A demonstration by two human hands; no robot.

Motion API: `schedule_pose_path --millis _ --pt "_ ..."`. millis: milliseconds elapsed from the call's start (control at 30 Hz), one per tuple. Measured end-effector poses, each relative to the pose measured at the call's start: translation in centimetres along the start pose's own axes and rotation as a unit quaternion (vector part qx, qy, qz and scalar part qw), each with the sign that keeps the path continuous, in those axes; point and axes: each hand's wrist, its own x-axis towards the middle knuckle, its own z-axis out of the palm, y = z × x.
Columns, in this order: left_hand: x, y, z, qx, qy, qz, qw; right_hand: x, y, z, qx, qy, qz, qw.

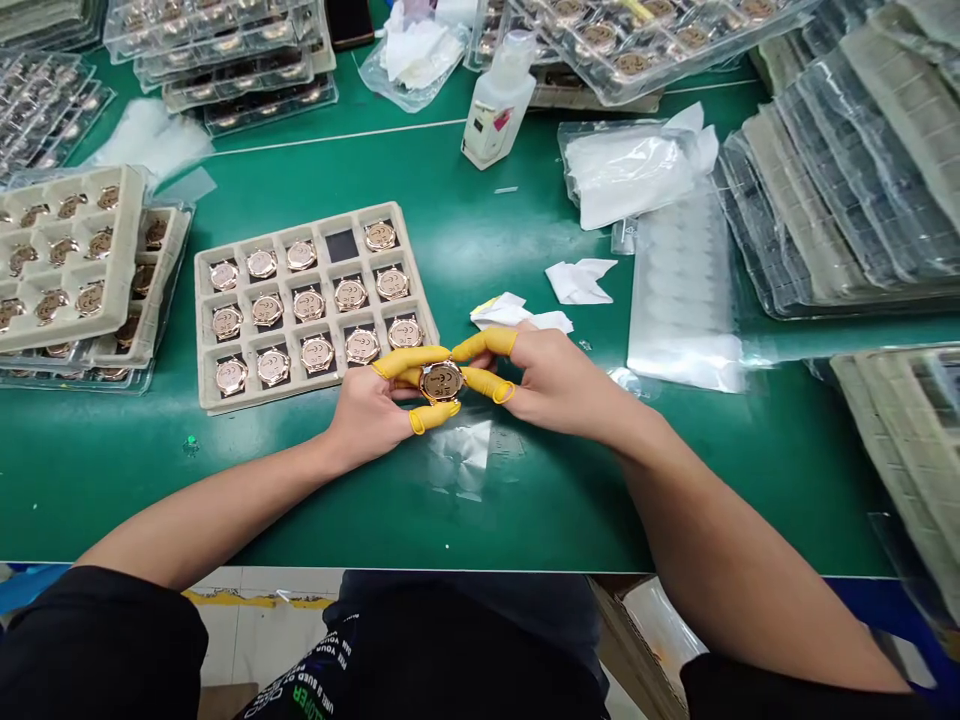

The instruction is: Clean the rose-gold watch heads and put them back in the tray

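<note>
A round rose-gold watch case (441, 382), its marked back facing up, is pinched in my left hand (382, 405) between yellow finger-cotted fingers and thumb. From the other side, the thumb and forefinger of my right hand (540, 375), also in yellow finger cots, close on its right edge. Just left of the hands, a beige compartment tray (300, 222) lies tilted on the green table. It carries several similar watch cases, backs up, on dark pads. One back-row compartment shows only its dark pad (343, 246). Below the held case lies a clear plastic film (472, 450).
Filled trays (67, 340) are stacked at left, with more along the back. A white bottle (499, 105) stands behind. White wipes (580, 281), a bag of wipes (630, 170) and a plastic sheet (682, 290) lie right. Stacked trays (847, 190) crowd the far right.
</note>
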Motion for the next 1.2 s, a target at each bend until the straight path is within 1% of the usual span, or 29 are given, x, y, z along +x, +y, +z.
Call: schedule_pose_path --millis 100,167,267,433,467,533,567,633,667,700,733,800,867,933,1067,1200 --pt "0.0 -0.1 0.0 0.008 -0.009 0.018 1.000 0.0 -0.1 0.0 -0.013 -0.017 0.008 1.000" --pt "0.1 -0.3 -0.1 0.016 -0.014 0.037 0.999 0.0 -0.1 0.1 -0.043 -0.016 0.002 0.999" --pt "0.1 -0.6 -0.1 0.027 -0.018 0.065 0.997 0.0 0.0 0.6 -0.066 0.019 0.010 0.998" --pt "0.1 -0.6 0.0 0.037 -0.026 0.083 0.996 0.3 0.6 2.4 -0.030 0.087 0.082 0.992" --pt "0.1 -0.5 0.0 0.031 -0.029 0.077 0.996 0.3 0.8 2.6 -0.030 0.095 0.091 0.991" --pt "0.2 -0.2 0.1 0.008 -0.029 0.040 0.999 0.3 1.0 2.5 -0.034 0.122 0.092 0.988" --pt "0.3 -0.1 0.1 -0.005 -0.023 0.010 1.000 0.3 1.0 2.3 -0.036 0.147 0.084 0.985" --pt "0.5 0.2 0.1 -0.033 -0.005 -0.056 0.998 0.1 0.8 1.6 -0.024 0.221 0.068 0.973" --pt "0.7 0.3 0.1 -0.043 0.003 -0.081 0.996 0.0 0.6 1.3 0.001 0.251 0.070 0.966" --pt "0.8 0.4 0.1 -0.053 0.009 -0.098 0.994 -0.1 0.3 1.1 0.038 0.263 0.078 0.961" --pt "1.0 0.5 0.1 -0.062 0.013 -0.109 0.992 -0.2 0.0 1.1 0.082 0.254 0.090 0.959" --pt "1.1 0.4 0.1 -0.080 0.012 -0.119 0.990 -0.3 -0.5 1.5 0.156 0.193 0.113 0.962" --pt "1.1 0.3 0.1 -0.092 0.004 -0.123 0.988 -0.2 -1.0 2.3 0.186 0.127 0.135 0.965" --pt "1.1 0.3 0.0 -0.091 -0.001 -0.122 0.988 -0.1 -1.1 3.0 0.195 0.095 0.157 0.963" --pt "1.0 0.1 0.0 -0.071 -0.011 -0.115 0.991 0.1 -1.2 3.4 0.214 0.101 0.182 0.954" --pt "0.9 0.0 0.0 -0.067 -0.011 -0.106 0.992 0.0 -1.2 3.4 0.201 0.110 0.181 0.956"
